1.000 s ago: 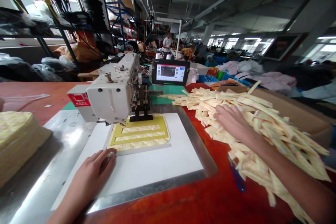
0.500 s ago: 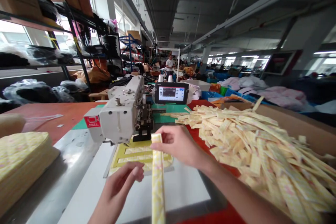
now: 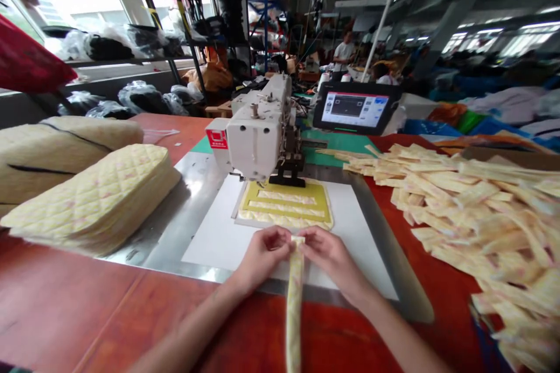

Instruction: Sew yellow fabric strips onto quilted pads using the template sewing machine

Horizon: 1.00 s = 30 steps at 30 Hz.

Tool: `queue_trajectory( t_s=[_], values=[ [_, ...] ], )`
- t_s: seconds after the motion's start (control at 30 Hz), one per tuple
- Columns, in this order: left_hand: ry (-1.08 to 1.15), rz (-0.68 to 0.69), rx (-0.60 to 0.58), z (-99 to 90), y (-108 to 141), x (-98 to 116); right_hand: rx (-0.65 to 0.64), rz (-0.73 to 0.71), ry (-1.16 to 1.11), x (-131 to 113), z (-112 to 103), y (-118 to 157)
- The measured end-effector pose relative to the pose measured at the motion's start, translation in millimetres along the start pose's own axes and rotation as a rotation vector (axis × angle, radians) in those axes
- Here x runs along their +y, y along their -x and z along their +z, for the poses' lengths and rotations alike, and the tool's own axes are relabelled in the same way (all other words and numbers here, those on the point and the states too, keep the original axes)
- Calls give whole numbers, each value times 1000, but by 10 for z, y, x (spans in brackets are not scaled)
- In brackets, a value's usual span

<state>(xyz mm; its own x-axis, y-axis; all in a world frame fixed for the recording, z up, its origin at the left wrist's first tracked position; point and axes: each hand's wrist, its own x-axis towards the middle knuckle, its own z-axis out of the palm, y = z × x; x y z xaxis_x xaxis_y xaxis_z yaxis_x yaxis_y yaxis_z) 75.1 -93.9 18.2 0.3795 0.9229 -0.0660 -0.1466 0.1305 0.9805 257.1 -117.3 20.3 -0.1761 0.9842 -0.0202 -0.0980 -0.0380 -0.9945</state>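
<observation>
Between my two hands hangs a yellow patterned fabric strip [image 3: 294,297], its top end pinched from both sides. My left hand [image 3: 266,253] grips the left edge of that end, and my right hand [image 3: 328,253] grips the right edge. The strip's lower part runs down past the bottom of the view. Just beyond the hands, a yellow-green slotted template [image 3: 286,203] lies over a quilted fabric piece [image 3: 266,218] on a white sheet [image 3: 214,239]. The sewing machine [image 3: 254,148] stands with its head over the template's far edge.
Loose fabric strips [image 3: 464,198] are heaped on the right. A stack of quilted pieces [image 3: 100,192] sits on the left of the red table [image 3: 65,303]. Behind the machine is a lit control screen [image 3: 354,109]; a person [image 3: 343,52] stands farther back.
My left hand has come to the strip and now grips its end beside my right hand. The strip's end is lower and nearer. The view has tilted down and turned left.
</observation>
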Motion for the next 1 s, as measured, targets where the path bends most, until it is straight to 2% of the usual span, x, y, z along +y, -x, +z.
queue_trajectory(
  t_s=[0.2,0.33,0.47,0.63,0.73,0.87,1.0],
  values=[
    [46,10,24,9,50,22,130,46,-68,12,63,80],
    [37,38,25,30,77,23,168,37,-97,36,117,96],
    [9,73,17,33,89,24,182,-17,-65,25,137,105],
    [28,-4,-43,-16,77,43,164,-136,48,52,87,104],
    [9,12,-22,-24,69,33,159,-161,73,56,54,100],
    [13,52,25,25,87,9,124,-128,81,-6,27,102],
    [22,98,36,71,123,17,90,14,73,-62,15,99]
  ],
)
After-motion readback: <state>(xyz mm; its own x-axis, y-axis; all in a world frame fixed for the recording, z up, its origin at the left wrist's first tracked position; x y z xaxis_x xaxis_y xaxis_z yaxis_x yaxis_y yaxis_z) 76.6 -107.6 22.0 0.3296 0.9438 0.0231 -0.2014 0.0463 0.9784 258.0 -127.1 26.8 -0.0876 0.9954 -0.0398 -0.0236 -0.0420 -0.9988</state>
